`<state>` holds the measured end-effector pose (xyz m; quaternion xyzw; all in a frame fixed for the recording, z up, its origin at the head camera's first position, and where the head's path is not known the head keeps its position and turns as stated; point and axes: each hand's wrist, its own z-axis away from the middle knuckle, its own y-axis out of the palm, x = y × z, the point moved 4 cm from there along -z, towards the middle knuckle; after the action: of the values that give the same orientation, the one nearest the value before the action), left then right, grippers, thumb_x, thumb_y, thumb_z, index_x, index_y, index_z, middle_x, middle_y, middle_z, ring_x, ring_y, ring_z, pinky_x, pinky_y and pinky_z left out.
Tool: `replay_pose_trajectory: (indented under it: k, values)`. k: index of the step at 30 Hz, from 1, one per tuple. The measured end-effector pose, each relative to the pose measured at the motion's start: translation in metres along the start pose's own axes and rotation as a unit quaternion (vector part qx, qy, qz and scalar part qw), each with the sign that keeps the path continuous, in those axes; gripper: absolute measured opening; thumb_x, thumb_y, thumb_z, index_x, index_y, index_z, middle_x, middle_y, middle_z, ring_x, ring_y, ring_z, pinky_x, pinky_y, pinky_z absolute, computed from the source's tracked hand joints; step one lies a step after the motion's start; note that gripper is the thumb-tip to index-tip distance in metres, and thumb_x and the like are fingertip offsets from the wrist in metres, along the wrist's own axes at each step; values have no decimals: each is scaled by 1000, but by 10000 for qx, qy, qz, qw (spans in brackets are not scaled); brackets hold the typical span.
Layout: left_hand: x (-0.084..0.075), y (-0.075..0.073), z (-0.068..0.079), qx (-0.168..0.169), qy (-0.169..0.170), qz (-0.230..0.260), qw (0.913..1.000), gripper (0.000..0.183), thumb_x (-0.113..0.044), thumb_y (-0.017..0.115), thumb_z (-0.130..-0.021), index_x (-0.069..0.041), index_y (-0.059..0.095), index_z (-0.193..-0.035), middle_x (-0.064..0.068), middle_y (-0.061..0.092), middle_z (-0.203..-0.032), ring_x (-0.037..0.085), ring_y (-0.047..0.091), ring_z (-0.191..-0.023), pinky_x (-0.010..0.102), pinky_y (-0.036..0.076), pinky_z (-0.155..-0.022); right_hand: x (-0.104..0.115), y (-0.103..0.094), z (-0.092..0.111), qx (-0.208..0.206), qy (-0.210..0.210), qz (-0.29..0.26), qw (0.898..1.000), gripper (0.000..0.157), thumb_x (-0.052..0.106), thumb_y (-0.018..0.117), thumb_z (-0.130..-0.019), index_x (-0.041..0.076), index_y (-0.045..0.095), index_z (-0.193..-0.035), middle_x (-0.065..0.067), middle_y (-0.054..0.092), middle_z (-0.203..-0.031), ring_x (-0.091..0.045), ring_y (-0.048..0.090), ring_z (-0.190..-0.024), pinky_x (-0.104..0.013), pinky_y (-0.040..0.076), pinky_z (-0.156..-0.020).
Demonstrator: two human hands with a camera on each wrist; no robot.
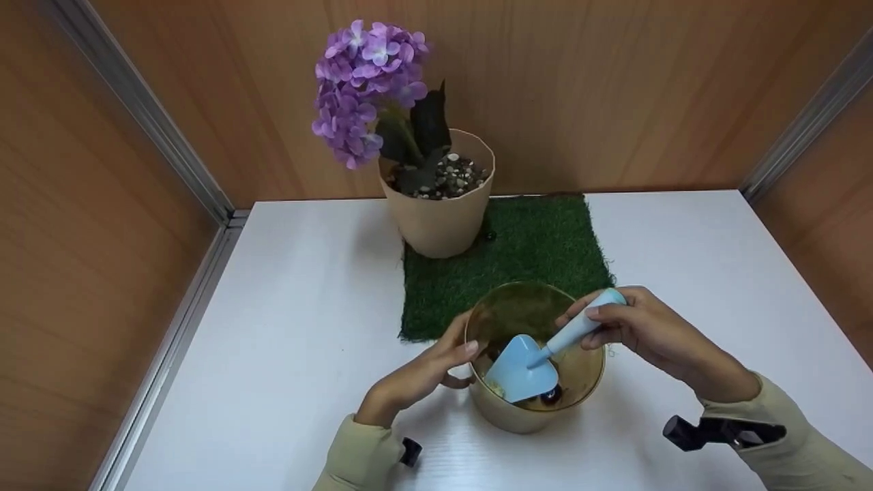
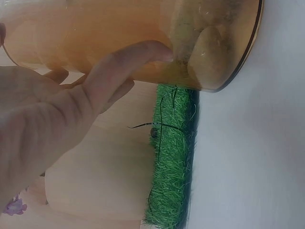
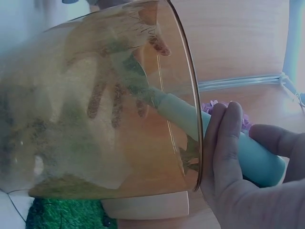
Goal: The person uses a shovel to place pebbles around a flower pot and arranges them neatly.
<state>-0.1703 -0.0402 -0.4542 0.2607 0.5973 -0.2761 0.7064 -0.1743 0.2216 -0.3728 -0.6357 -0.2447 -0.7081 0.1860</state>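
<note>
An amber see-through glass pot (image 1: 508, 417) stands upright near the table's front. Against its left side my left hand (image 1: 436, 361) holds the wall, thumb near the rim and fingers spread round the glass. My right hand (image 1: 651, 334) grips the handle of a light blue hand trowel (image 1: 524, 374) above the right rim. The trowel's blade points down into the pot, its tip toward the left wall. Through the glass in the left wrist view, a rounded pale stone (image 2: 208, 55) lies at the bottom. Dark bits lie lower down; the blade covers part of the contents.
Behind the glass pot lies a green artificial-grass mat (image 1: 545, 232). A beige flowerpot (image 1: 440, 228) with purple flowers (image 1: 372, 78), dark leaves and small pebbles stands on its back left. Wooden panels (image 1: 614, 88) with metal edges enclose the white table (image 1: 293, 327) at back and sides.
</note>
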Motion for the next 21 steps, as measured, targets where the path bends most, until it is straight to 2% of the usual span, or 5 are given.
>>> replay_pose_trajectory:
  k: [5, 11, 21]
  values:
    - [0, 0, 1, 20, 15, 22, 10000, 56, -50, 40, -95, -44, 12, -144, -7, 10, -152, 22, 29, -133, 51, 44, -89, -1, -1, 0, -51, 57, -128, 9999, 33, 10, 44, -98, -16, 54, -116, -25, 59, -115, -23, 64, -91, -33, 53, -75]
    - [-1, 0, 2, 95, 115, 130, 9998, 54, -42, 38, -98, -43, 11, -145, -5, 10, -152, 23, 28, -134, 52, 43, -90, -1, -2, 2, -140, 140, -409, 9990, 31, 9, 46, -98, -15, 54, -116, -26, 58, -116, -23, 64, -91, -32, 53, -76]
    - [-1, 0, 1, 73, 61, 119, 9999, 57, -47, 40, -97, -41, 12, -146, -5, 9, -152, 23, 27, -135, 47, 45, -89, -3, -4, 2, -252, 208, -398, 9987, 32, 11, 47, -98, -13, 55, -116, -24, 59, -116, -23, 64, -91, -32, 53, -76]
